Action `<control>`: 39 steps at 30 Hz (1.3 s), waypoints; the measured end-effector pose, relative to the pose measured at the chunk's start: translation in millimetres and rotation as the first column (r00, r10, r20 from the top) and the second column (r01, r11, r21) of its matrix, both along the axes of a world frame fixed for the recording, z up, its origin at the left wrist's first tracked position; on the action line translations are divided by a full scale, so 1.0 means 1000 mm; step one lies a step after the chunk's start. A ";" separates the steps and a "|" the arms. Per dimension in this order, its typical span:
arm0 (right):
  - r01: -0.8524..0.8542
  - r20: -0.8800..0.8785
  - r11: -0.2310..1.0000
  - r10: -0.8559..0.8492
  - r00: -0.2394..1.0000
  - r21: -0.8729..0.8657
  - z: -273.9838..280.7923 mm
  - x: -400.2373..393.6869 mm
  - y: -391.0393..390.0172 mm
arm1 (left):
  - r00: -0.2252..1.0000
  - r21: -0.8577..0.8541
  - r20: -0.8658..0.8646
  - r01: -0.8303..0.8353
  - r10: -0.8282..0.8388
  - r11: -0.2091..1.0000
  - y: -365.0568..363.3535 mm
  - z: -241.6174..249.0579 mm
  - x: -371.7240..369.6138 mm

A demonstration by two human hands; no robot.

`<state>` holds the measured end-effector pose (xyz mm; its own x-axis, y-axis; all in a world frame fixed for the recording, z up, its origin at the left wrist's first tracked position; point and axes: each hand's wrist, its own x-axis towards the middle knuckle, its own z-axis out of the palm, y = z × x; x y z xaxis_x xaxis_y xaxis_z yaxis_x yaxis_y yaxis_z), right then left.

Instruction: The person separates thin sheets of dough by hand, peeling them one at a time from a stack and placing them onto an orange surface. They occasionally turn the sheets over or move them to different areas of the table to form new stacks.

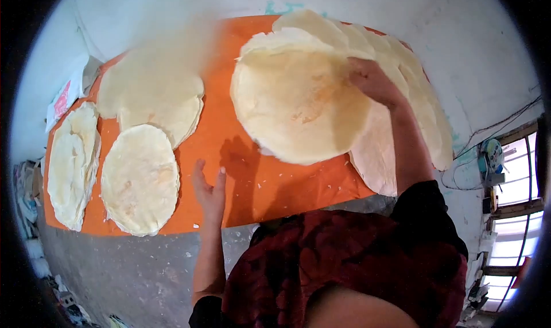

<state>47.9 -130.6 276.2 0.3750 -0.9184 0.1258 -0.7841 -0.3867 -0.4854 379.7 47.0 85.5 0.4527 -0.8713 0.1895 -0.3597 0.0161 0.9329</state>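
My left hand (pixel 210 193) is held over the front of the orange tabletop (pixel 287 187), fingers apart and nothing in it. My right hand (pixel 373 81) is at the upper right edge of a large, round, thin flatbread (pixel 298 110); its fingers look curled on the rim, though the fingertips are partly hidden. That flatbread tops a stack near the middle of the table. A pale, motion-blurred sheet (pixel 178 38) appears above the back left. Below it lies a pile of flatbreads (pixel 152 90).
A smaller round stack (pixel 140 181) lies at the front left, beside folded flatbreads (pixel 73 170). Overlapping sheets (pixel 422 101) line the right edge. A white bag (pixel 72 92) leans at the back left. Cables (pixel 488 136) and a window (pixel 519 179) are at the right.
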 end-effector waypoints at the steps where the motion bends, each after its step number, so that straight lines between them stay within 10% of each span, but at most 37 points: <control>1: -0.069 0.038 0.998 0.069 0.997 -0.004 0.018 -0.002 0.003 | 1.000 -0.014 0.000 0.004 -0.004 1.000 -0.003 0.014 0.004; 4: -0.110 0.355 0.993 0.092 0.930 0.031 0.075 0.016 0.028 | 0.988 -0.128 -0.149 0.008 -0.028 0.992 -0.020 0.044 0.023; 7: -0.242 0.200 0.968 0.250 0.947 -0.064 0.120 0.041 0.025 | 0.863 -0.233 -0.464 0.101 -0.202 0.967 -0.039 0.062 0.040; 10: -0.449 0.000 0.892 0.450 0.893 -0.059 0.128 0.093 0.006 | 0.351 -0.462 -0.697 0.447 -0.625 0.766 -0.041 0.049 0.049; 14: -0.633 -0.283 0.771 0.594 0.753 -0.065 0.070 0.201 -0.024 | -0.008 -0.501 -0.828 0.459 -0.560 0.734 0.001 -0.002 0.031; 17: -0.555 -0.368 0.816 0.472 0.801 -0.163 -0.013 0.266 -0.022 | 0.255 -0.190 -0.918 0.387 -0.303 0.902 0.022 -0.001 0.016; 25: -0.545 0.240 0.716 0.491 0.837 0.436 -0.154 0.227 0.083 | 0.110 -0.106 -0.983 0.335 -0.150 0.936 0.034 -0.061 0.020; 39: -0.390 0.357 0.781 0.230 0.905 0.487 -0.170 0.195 0.121 | 0.276 -0.135 -0.936 0.287 -0.217 0.948 0.022 -0.022 0.012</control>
